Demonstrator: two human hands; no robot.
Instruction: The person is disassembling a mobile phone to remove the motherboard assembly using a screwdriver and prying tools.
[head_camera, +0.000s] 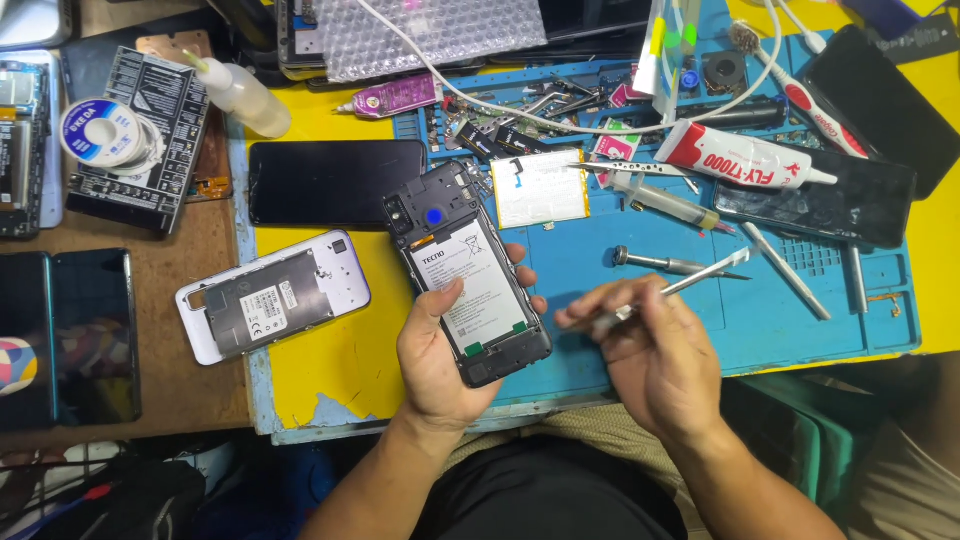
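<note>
My left hand (440, 355) grips an opened black phone (455, 235) with its back cover off, the white battery label facing up and my thumb resting on it. My right hand (655, 355) holds slim metal tweezers (705, 272) whose tips point up and right, away from the phone. Both hands hover over the near edge of a blue work mat (600, 250). A separate white battery (540, 187) lies on the mat just beyond the phone.
A white phone back shell (270, 297) and a black phone (335, 182) lie on the yellow board at left. A glue tube (740, 158), syringe (665, 200), screwdriver (665, 264), more tweezers (790, 275) and small parts crowd the mat. Dark phones (70, 335) sit far left.
</note>
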